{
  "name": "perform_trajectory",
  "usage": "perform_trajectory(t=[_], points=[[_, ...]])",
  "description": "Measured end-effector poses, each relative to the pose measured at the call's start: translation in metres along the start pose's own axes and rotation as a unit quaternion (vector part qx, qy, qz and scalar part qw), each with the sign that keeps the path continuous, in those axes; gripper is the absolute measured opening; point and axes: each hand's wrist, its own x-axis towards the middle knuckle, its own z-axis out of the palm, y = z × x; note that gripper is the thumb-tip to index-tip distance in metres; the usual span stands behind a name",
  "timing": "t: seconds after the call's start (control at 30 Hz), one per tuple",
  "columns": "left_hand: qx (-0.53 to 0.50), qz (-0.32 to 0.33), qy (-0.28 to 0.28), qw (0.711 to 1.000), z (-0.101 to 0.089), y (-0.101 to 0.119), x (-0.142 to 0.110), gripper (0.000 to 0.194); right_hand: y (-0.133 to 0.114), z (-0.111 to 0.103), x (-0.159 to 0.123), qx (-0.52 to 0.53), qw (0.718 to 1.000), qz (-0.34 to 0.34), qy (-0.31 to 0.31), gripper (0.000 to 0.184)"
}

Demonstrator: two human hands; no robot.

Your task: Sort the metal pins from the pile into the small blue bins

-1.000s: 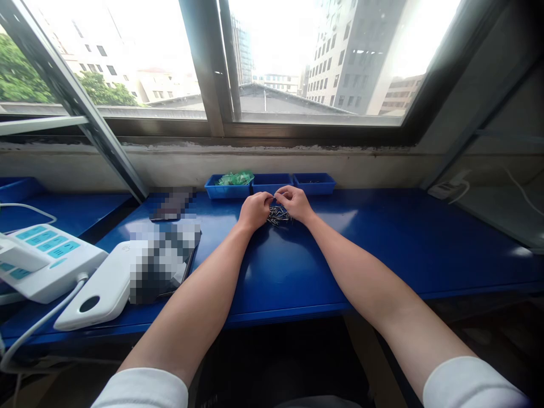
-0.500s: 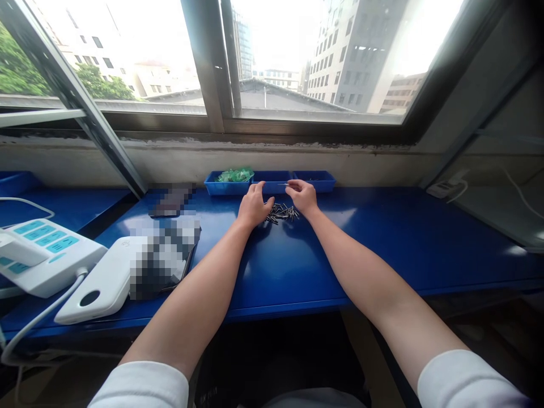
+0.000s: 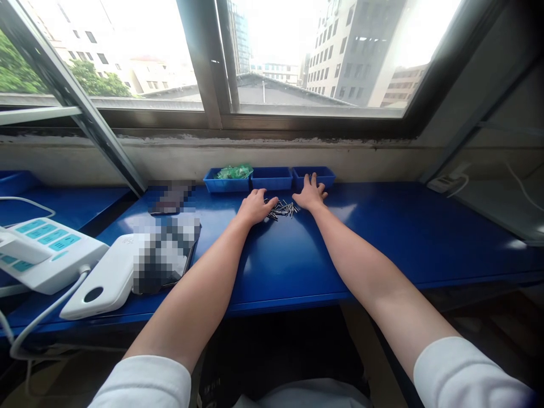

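A loose pile of small dark metal pins or screws (image 3: pixel 284 209) lies on the blue table; the pieces are too small to name surely. My left hand (image 3: pixel 255 207) rests at the pile's left side, thumb stretched toward it and fingers apart. My right hand (image 3: pixel 311 195) is spread in front of the right blue bin (image 3: pixel 328 177), its fingertips at the bin's front rim. Nothing shows between its fingers. That bin's contents are mostly hidden. Beside it stand a middle blue bin (image 3: pixel 272 182) and a left blue bin (image 3: pixel 227 186) with green plastic packets (image 3: pixel 233 171).
On the left lie a white power bank (image 3: pixel 104 280), a white power strip (image 3: pixel 46 249) with cables, and blurred-out items (image 3: pixel 168 255). A metal post (image 3: pixel 100 133) slants down to the table at left. The window wall (image 3: pixel 365 158) bounds the back.
My right hand has moved right to the right bin and spread its fingers; the thin metal piece it pinched is no longer seen there. My left hand stays by the pile.
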Motion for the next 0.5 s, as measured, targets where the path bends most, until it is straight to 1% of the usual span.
perform_trajectory(t=[0.03, 0.1, 0.17, 0.2, 0.23, 0.27, 0.3, 0.4, 0.5], points=[[0.006, 0.010, -0.022, 1.000, 0.000, 0.000, -0.001, 0.075, -0.002, 0.002, -0.001, 0.004, 1.000, -0.005, 0.005, 0.086], [0.026, 0.032, -0.061, 0.997, 0.001, 0.000, -0.002, 0.086, -0.007, 0.004, -0.006, 0.023, 0.999, -0.028, 0.036, 0.082], [0.049, 0.046, -0.086, 0.994, 0.003, 0.000, -0.004, 0.095, -0.014, 0.005, -0.012, 0.048, 0.994, -0.074, 0.066, 0.072], [0.059, 0.051, -0.093, 0.993, 0.003, 0.000, -0.004, 0.097, -0.018, 0.006, -0.015, 0.059, 0.990, -0.107, 0.070, 0.064], [0.069, 0.056, -0.097, 0.991, 0.004, 0.000, -0.004, 0.098, -0.022, 0.006, -0.019, 0.067, 0.986, -0.140, 0.061, 0.055], [0.076, 0.062, -0.098, 0.990, 0.005, 0.000, -0.004, 0.097, -0.025, 0.007, -0.022, 0.067, 0.983, -0.161, 0.047, 0.047], [0.082, 0.067, -0.099, 0.989, 0.005, 0.000, -0.004, 0.095, -0.028, 0.008, -0.024, 0.060, 0.983, -0.172, 0.033, 0.042], [0.089, 0.080, -0.100, 0.988, 0.007, 0.000, -0.003, 0.089, -0.033, 0.010, -0.028, 0.023, 0.986, -0.166, -0.017, 0.040], [0.091, 0.086, -0.101, 0.987, 0.008, 0.000, -0.002, 0.086, -0.033, 0.012, -0.027, 0.002, 0.986, -0.156, -0.063, 0.036]])
